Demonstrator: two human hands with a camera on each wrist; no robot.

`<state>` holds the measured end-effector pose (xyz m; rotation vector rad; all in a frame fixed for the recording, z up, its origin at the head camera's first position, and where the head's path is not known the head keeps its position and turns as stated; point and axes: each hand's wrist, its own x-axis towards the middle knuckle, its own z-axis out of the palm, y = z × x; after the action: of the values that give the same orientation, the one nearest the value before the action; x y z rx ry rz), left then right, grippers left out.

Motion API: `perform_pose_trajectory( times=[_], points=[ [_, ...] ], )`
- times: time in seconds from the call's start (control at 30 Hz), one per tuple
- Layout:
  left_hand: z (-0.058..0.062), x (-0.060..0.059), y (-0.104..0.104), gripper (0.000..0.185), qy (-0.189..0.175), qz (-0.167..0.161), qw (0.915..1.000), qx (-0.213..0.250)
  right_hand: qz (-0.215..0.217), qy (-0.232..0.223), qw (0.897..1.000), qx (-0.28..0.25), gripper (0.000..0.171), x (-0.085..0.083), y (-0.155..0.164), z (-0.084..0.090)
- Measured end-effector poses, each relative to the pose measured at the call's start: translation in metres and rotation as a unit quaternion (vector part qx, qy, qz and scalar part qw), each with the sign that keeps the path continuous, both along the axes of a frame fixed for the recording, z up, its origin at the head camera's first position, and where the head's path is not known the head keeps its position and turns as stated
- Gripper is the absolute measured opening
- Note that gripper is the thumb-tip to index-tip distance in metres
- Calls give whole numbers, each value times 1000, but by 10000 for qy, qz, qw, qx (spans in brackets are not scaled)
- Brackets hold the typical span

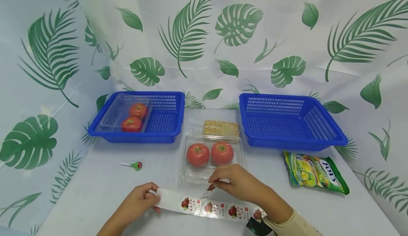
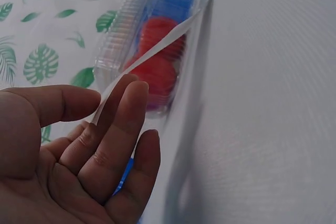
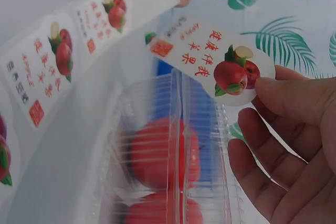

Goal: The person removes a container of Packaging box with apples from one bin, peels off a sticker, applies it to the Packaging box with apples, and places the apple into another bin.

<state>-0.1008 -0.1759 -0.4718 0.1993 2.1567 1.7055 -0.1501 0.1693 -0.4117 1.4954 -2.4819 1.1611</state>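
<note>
My left hand [image 1: 141, 200] pinches the blank end of a strip of apple stickers [image 1: 220, 209] between thumb and fingers. A single peeled apple sticker [image 3: 231, 72] is pinched by its printed apple end in my right hand [image 1: 239, 183]; it looks free of the strip in the right wrist view. Just beyond the hands lies a clear plastic clamshell box [image 1: 194, 175] with two red apples [image 1: 198, 154] inside, its lid closed. In the left wrist view the strip [image 2: 163, 43] runs edge-on away from the left fingertips.
Left, a blue basket [image 1: 165, 136] holds another clear box with two apples. Another blue basket [image 1: 287, 144] stands right. A corn-kernel pack [image 1: 220, 128] lies behind the clamshell, a lollipop [image 1: 137, 165] at left, a green Fox's candy bag [image 1: 315, 174] at right.
</note>
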Motion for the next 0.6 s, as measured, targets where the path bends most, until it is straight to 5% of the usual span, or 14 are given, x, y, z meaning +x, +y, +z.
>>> perform_pose_trajectory(
  times=[0.6],
  points=[
    [4,6,-5,28,-64,4,9985,-539,-194,-254,9984,462,25,-10,9,8]
  ],
)
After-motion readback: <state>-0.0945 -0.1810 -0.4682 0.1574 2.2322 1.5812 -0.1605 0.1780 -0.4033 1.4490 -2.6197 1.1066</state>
